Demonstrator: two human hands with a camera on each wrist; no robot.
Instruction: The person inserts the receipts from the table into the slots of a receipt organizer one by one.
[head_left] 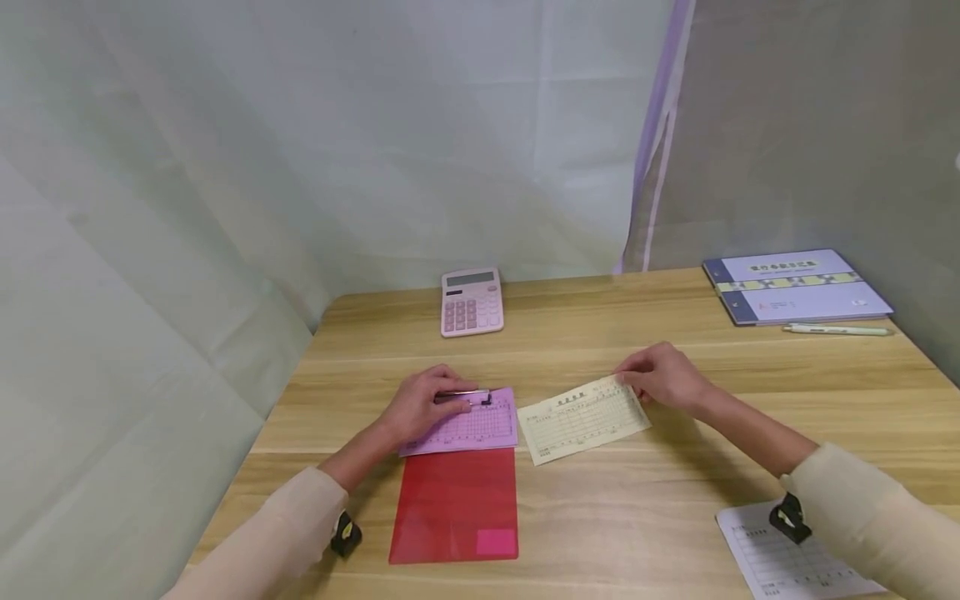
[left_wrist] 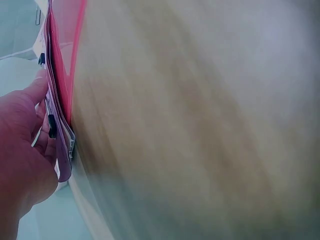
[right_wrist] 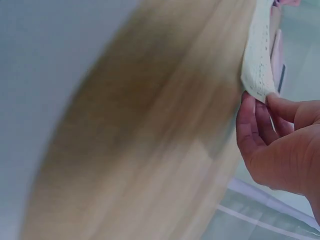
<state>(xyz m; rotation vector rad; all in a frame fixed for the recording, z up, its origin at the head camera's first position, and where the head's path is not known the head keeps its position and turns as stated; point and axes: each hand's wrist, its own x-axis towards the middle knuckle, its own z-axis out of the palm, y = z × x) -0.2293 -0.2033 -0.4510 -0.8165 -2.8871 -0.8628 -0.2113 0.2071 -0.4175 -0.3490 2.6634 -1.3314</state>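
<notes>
A purple printed form (head_left: 468,429), seemingly a stack, lies over the top of a red clipboard (head_left: 457,504). My left hand (head_left: 423,407) is at the metal clip (head_left: 463,392), thumb on the near side and fingers on the far side, pinching it. The left wrist view shows the clipboard (left_wrist: 59,65) edge-on, with the clip's black end (left_wrist: 52,126) by the fingers. Just right of the clipboard, a pale yellow printed form (head_left: 581,419) hangs tilted; my right hand (head_left: 663,379) pinches its upper right corner. In the right wrist view, thumb and fingers meet on that slip (right_wrist: 259,55).
A pink calculator (head_left: 472,302) sits at the back of the wooden table (head_left: 360,333). At the back right are a blue-and-white booklet (head_left: 798,287) and a pen (head_left: 836,330). A white printed form (head_left: 765,546) lies partly under the right forearm. Pale curtains hang behind.
</notes>
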